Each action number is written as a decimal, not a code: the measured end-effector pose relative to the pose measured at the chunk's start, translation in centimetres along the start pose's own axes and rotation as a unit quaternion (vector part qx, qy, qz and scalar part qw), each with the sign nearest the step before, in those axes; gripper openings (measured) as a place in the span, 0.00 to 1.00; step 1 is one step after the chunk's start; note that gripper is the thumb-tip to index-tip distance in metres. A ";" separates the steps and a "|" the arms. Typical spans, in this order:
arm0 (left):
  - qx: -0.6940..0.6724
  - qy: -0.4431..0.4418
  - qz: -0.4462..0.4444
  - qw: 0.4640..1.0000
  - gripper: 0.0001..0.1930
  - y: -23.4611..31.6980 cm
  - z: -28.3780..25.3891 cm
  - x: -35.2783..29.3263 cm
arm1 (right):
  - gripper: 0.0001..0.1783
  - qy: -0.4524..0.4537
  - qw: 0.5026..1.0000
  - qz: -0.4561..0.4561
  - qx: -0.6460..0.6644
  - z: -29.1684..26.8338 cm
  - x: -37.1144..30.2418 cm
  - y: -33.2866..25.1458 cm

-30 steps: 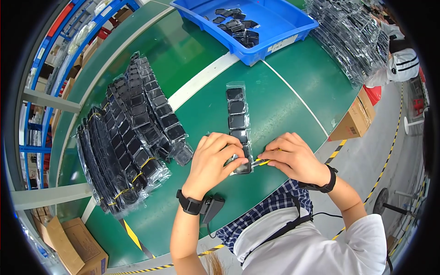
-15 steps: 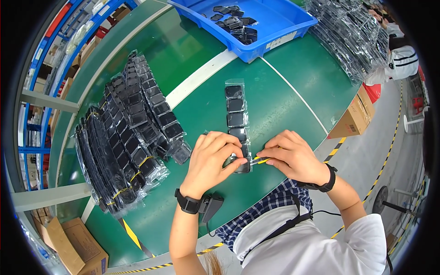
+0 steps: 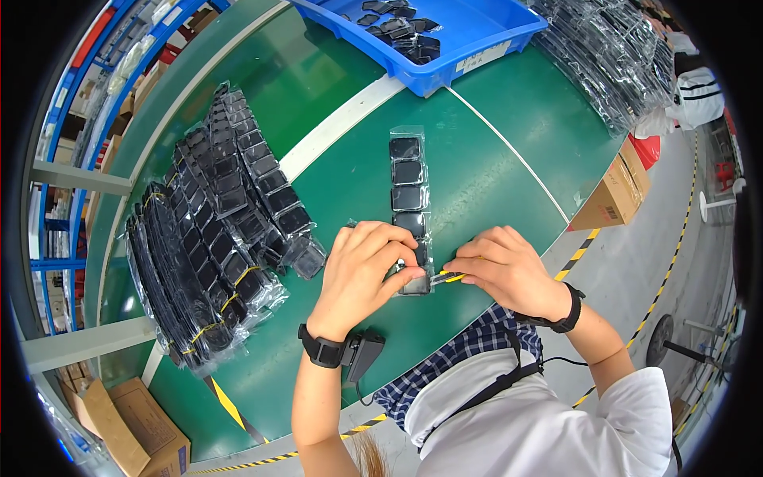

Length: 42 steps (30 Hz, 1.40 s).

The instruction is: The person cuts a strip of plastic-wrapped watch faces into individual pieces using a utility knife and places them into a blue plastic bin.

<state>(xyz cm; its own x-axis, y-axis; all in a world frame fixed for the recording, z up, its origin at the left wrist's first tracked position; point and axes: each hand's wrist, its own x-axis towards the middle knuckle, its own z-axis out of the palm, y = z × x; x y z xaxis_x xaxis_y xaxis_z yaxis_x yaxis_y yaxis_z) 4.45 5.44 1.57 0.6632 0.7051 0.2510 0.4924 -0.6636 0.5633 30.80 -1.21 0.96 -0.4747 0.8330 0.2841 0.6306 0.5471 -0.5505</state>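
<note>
A clear plastic strip point(image 3: 409, 198) with black square pieces in a row of pockets runs away from me on the green table. My left hand point(image 3: 368, 266) is closed at the near end of the strip, thumb and forefinger pinching there. A small shiny bit shows between those fingers, too small to name. My right hand point(image 3: 505, 270) is closed round a slim tool point(image 3: 450, 277) with a yellow and black handle and a grey metal tip. That tip points left and reaches the right edge of the strip's nearest pocket.
On the left lie many similar black strips point(image 3: 199, 215), some bundled with yellow ties. A blue tray point(image 3: 445, 75) at the far side holds loose black pieces. More packed strips point(image 3: 604, 63) are heaped far right. Cardboard boxes point(image 3: 612, 195) stand beyond the table's edges.
The whole view has shifted slightly, with the tray and strips sitting a little higher in it. Both hands keep nearly the same pose at the strip's near end.
</note>
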 end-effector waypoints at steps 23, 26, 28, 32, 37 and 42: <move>0.060 -0.065 0.038 0.995 0.11 2.2 -2.1 -0.3 | 0.20 0.085 0.992 0.098 -0.002 0.0 0.3 -0.3; 0.070 -0.047 0.063 0.994 0.09 2.2 -1.8 -0.2 | 0.20 0.065 0.995 0.071 0.002 0.0 0.4 -0.1; 0.036 -0.021 0.040 0.998 0.09 2.1 -1.7 0.4 | 0.20 0.059 0.997 0.059 0.004 -0.2 0.5 0.1; 0.014 0.007 0.030 0.999 0.08 1.3 -1.0 1.6 | 0.20 0.041 0.998 0.037 0.009 -0.4 0.4 0.2; -0.007 0.017 0.013 1.000 0.07 0.1 -0.2 1.5 | 0.19 0.021 0.999 0.041 0.028 -0.9 0.5 0.2; -0.027 0.001 -0.022 0.999 0.07 0.4 -0.4 1.6 | 0.18 0.002 0.998 0.039 0.043 -1.0 0.6 0.9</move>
<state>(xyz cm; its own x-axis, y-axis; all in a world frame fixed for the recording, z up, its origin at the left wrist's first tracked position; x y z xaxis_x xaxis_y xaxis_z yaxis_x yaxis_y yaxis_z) 5.50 6.43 2.45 0.6398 0.7343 0.2269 0.4899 -0.6172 0.6157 31.69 -0.13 1.49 -0.4234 0.8734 0.2407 0.6101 0.4713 -0.6369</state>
